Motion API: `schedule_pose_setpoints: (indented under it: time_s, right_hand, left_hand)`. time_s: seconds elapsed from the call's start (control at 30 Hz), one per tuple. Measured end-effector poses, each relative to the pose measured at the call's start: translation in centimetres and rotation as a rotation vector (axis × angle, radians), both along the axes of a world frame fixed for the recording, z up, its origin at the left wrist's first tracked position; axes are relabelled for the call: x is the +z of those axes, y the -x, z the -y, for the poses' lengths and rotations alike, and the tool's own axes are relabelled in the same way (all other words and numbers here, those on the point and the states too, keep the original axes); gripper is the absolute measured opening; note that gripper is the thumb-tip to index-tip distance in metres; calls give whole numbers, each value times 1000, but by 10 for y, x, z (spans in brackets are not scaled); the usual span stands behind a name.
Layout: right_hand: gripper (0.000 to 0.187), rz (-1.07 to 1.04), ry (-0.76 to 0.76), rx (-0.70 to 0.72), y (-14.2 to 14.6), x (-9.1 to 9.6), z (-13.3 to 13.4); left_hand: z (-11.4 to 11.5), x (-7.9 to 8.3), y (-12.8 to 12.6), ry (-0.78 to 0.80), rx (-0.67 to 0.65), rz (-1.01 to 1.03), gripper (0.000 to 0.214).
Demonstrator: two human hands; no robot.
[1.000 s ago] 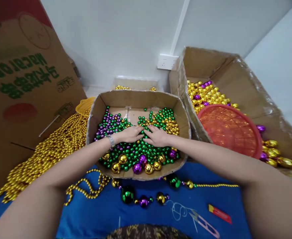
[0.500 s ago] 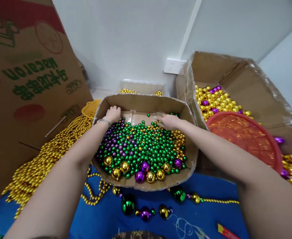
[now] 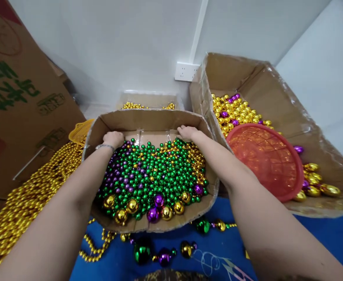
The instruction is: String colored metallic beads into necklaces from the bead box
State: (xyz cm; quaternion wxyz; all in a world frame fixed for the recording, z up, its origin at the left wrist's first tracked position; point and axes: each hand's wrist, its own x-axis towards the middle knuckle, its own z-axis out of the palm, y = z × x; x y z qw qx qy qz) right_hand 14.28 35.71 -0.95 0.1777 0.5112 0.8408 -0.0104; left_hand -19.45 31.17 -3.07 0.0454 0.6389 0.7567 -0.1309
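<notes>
A cardboard box (image 3: 149, 116) holds loose shiny beads (image 3: 159, 171), mostly green, with purple ones on the left and gold ones on the right. My left hand (image 3: 114, 139) is at the back left of the box, fingers curled down at the edge of the purple beads; what they hold, if anything, is hidden. At the back right, my right hand (image 3: 187, 133) reaches in, its fingers loosely bent and apart over the green and gold beads. Larger gold balls (image 3: 132, 205) and purple balls (image 3: 153, 214) lie along the front of the box.
Gold bead strands (image 3: 39, 187) heap at the left, beside a tall carton (image 3: 22, 128). On the right a larger box (image 3: 238, 74) holds gold and purple beads and a red basket (image 3: 265, 160). A beaded string (image 3: 164, 256) lies in front on the blue surface (image 3: 218, 210).
The view has shifted right, so most things appear further left. My right hand has moved rightward across the box, away from my left hand. Beads at the back have been disturbed.
</notes>
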Motion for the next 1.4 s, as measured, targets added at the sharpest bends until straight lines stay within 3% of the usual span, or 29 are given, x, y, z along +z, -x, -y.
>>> schedule_pose_setpoints:
  time_s: [0.1, 0.17, 0.23, 0.3, 0.4, 0.5, 0.63, 0.8, 1.07, 1.2, 1.4]
  right_hand:
    - [53, -17, 8, -17, -8, -5, 5]
    - [55, -30, 15, -19, -10, -7, 8]
    - [57, -38, 22, -19, -10, -8, 12]
    - [59, -39, 30, -21, -11, -9, 15]
    - [62, -25, 49, -40, -12, -10, 22]
    - [63, -11, 75, -57, -15, -11, 29]
    - [64, -9, 119, -47, -18, -10, 36]
    - [62, -3, 185, -23, -20, -6, 45]
    - [61, -38, 232, 12, -22, 12, 71]
    - [60, -58, 232, 18, -22, 19, 94]
    - [61, -75, 157, -27, -27, 24, 141]
  left_hand:
    - [7, 10, -4, 48, -47, -10, 43]
    - [14, 18, -20, 30, -80, -25, 41]
    - [21, 24, -51, -60, -146, -12, 42]
    - [28, 25, -93, -226, -303, 98, 45]
    - [34, 16, -156, -162, -464, 322, 50]
    - [35, 4, -192, -127, -459, 352, 50]
    - [36, -5, -197, -88, -447, 378, 54]
    - [45, -5, -195, -34, -544, 405, 50]
    - [56, 9, -193, -12, -680, 424, 47]
    - [75, 18, -195, -12, -769, 417, 47]
    - [118, 16, -203, -97, -932, 346, 45]
